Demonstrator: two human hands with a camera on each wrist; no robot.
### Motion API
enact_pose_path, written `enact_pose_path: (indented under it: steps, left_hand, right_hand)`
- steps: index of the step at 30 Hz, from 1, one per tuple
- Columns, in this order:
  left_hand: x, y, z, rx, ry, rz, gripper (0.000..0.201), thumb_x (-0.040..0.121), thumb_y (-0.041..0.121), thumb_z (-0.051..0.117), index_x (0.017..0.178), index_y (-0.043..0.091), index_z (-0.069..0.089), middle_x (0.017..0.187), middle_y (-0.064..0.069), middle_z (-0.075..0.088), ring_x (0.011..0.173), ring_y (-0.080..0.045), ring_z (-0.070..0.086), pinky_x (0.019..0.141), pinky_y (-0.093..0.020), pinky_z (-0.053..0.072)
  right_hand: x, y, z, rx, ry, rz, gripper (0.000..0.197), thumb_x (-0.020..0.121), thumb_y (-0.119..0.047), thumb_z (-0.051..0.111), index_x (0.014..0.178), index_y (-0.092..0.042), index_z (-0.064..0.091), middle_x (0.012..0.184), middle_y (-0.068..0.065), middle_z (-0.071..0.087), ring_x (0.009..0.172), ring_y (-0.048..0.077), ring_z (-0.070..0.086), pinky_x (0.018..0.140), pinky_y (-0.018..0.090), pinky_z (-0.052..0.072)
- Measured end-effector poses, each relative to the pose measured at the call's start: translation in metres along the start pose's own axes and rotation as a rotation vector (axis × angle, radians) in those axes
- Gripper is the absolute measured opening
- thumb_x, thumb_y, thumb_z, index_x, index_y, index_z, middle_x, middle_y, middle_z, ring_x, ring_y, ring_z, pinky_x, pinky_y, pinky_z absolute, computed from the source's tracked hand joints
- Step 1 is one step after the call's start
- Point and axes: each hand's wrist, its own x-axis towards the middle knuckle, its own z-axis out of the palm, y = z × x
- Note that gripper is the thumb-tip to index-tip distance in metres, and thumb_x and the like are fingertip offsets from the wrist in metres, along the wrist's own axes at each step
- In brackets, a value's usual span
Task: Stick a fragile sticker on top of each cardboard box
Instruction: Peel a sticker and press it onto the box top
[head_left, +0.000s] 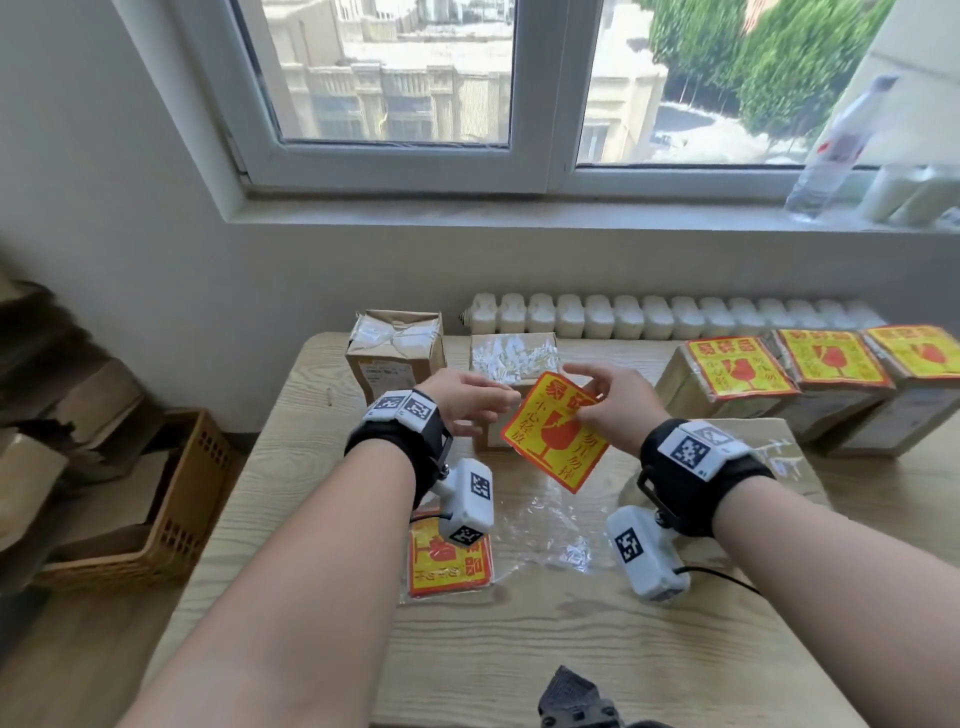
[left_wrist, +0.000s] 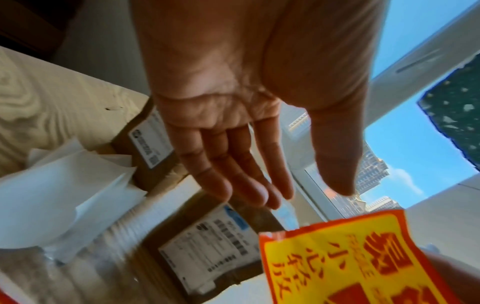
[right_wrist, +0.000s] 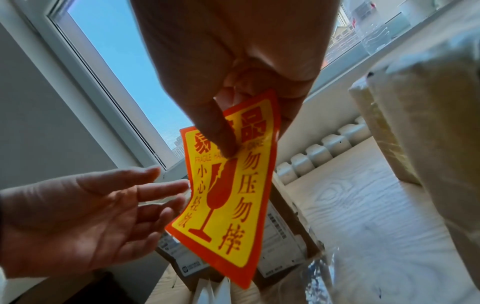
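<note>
My right hand (head_left: 602, 402) (right_wrist: 233, 123) pinches the top edge of a yellow and red fragile sticker (head_left: 553, 434) (right_wrist: 228, 185) (left_wrist: 350, 263), which hangs in the air over the table. My left hand (head_left: 467, 402) (left_wrist: 233, 160) (right_wrist: 85, 207) hovers just left of it, fingers straight, holding nothing. Behind the sticker stand two bare cardboard boxes, one with crumpled tape on top (head_left: 511, 358) and one further left (head_left: 395, 351). Three boxes at the right carry stickers (head_left: 737, 366).
A stack of stickers (head_left: 449, 564) lies on crinkled clear film (head_left: 545, 525) on the wooden table (head_left: 467, 649) below my left wrist. White backing papers (left_wrist: 64, 185) lie by the boxes. A radiator (head_left: 675, 314) runs behind the table; a wicker basket (head_left: 171, 499) stands left.
</note>
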Motion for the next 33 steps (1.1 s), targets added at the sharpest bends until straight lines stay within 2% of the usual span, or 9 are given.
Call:
enact_pose_path:
  steps: [4, 7, 11, 14, 18, 22, 25, 29, 33]
  left_hand:
    - [-0.007, 0.018, 0.031, 0.096, 0.018, 0.036, 0.016, 0.076, 0.020, 0.079, 0.090, 0.016, 0.072, 0.094, -0.006, 0.073, 0.082, -0.015, 0.065, 0.087, -0.035, 0.054]
    - [-0.013, 0.027, 0.048, 0.123, 0.053, 0.040, 0.015, 0.080, 0.017, 0.076, 0.093, 0.011, 0.071, 0.084, -0.002, 0.070, 0.070, -0.010, 0.061, 0.067, -0.026, 0.053]
    - [-0.018, 0.038, 0.066, 0.040, 0.069, 0.046, 0.021, 0.084, 0.015, 0.071, 0.103, 0.008, 0.067, 0.094, -0.005, 0.070, 0.086, -0.017, 0.064, 0.070, -0.025, 0.052]
    - [-0.023, 0.047, 0.085, -0.076, 0.074, 0.055, 0.007, 0.087, 0.010, 0.067, 0.092, 0.009, 0.064, 0.085, -0.006, 0.067, 0.074, -0.016, 0.062, 0.064, -0.024, 0.053]
    - [-0.027, 0.052, 0.116, -0.138, 0.069, 0.072, 0.009, 0.085, 0.005, 0.068, 0.085, 0.011, 0.061, 0.080, -0.006, 0.066, 0.069, -0.015, 0.060, 0.064, -0.025, 0.053]
    - [-0.023, 0.055, 0.151, -0.124, 0.082, 0.086, 0.022, 0.083, 0.003, 0.071, 0.095, 0.009, 0.053, 0.083, -0.006, 0.067, 0.068, -0.015, 0.066, 0.071, -0.030, 0.056]
    - [-0.020, 0.055, 0.172, -0.095, 0.071, 0.094, 0.029, 0.081, -0.003, 0.070, 0.094, 0.009, 0.047, 0.085, -0.011, 0.068, 0.070, -0.020, 0.068, 0.068, -0.031, 0.058]
    - [-0.018, 0.050, 0.191, -0.023, 0.050, 0.111, 0.023, 0.080, -0.014, 0.065, 0.074, 0.006, 0.055, 0.078, -0.013, 0.064, 0.066, -0.021, 0.066, 0.054, -0.025, 0.059]
    - [-0.016, 0.045, 0.203, 0.086, 0.047, 0.108, 0.016, 0.077, -0.003, 0.074, 0.085, 0.010, 0.070, 0.094, -0.012, 0.071, 0.089, -0.024, 0.070, 0.077, -0.032, 0.060]
  right_hand:
    - [-0.010, 0.005, -0.022, 0.037, -0.021, -0.051, 0.056, 0.083, -0.002, 0.063, 0.132, -0.026, 0.055, 0.096, 0.001, 0.067, 0.088, 0.019, 0.067, 0.067, 0.028, 0.058]
    - [-0.016, 0.011, -0.039, 0.060, -0.005, -0.071, 0.062, 0.081, -0.005, 0.068, 0.137, -0.027, 0.049, 0.101, 0.000, 0.069, 0.089, 0.016, 0.068, 0.070, 0.031, 0.060]
    - [-0.021, 0.025, -0.066, 0.177, 0.098, -0.067, 0.075, 0.075, -0.004, 0.075, 0.140, -0.024, 0.043, 0.105, -0.003, 0.064, 0.095, 0.017, 0.065, 0.073, 0.032, 0.058]
    - [-0.023, 0.045, -0.085, 0.287, 0.122, 0.046, 0.062, 0.074, -0.001, 0.075, 0.128, -0.016, 0.050, 0.092, 0.003, 0.065, 0.087, 0.021, 0.067, 0.077, 0.039, 0.058]
    - [-0.030, 0.071, -0.104, 0.370, 0.218, 0.139, 0.030, 0.077, 0.002, 0.071, 0.093, -0.015, 0.052, 0.094, 0.015, 0.067, 0.079, 0.026, 0.070, 0.060, 0.033, 0.056]
    - [-0.038, 0.097, -0.121, 0.303, 0.327, 0.141, 0.022, 0.078, 0.000, 0.069, 0.076, -0.015, 0.053, 0.083, 0.009, 0.064, 0.080, 0.026, 0.069, 0.079, 0.045, 0.058]
    - [-0.044, 0.115, -0.131, 0.279, 0.318, 0.163, 0.018, 0.074, 0.000, 0.071, 0.072, -0.015, 0.061, 0.085, 0.009, 0.067, 0.086, 0.026, 0.067, 0.081, 0.047, 0.057]
    - [-0.054, 0.132, -0.138, 0.212, 0.211, 0.165, 0.019, 0.076, -0.001, 0.073, 0.074, -0.019, 0.069, 0.088, 0.003, 0.069, 0.087, 0.020, 0.066, 0.074, 0.036, 0.057]
    - [-0.060, 0.141, -0.138, 0.213, 0.143, 0.171, 0.025, 0.077, 0.001, 0.073, 0.091, -0.019, 0.071, 0.093, 0.000, 0.068, 0.084, 0.012, 0.064, 0.056, 0.018, 0.047]
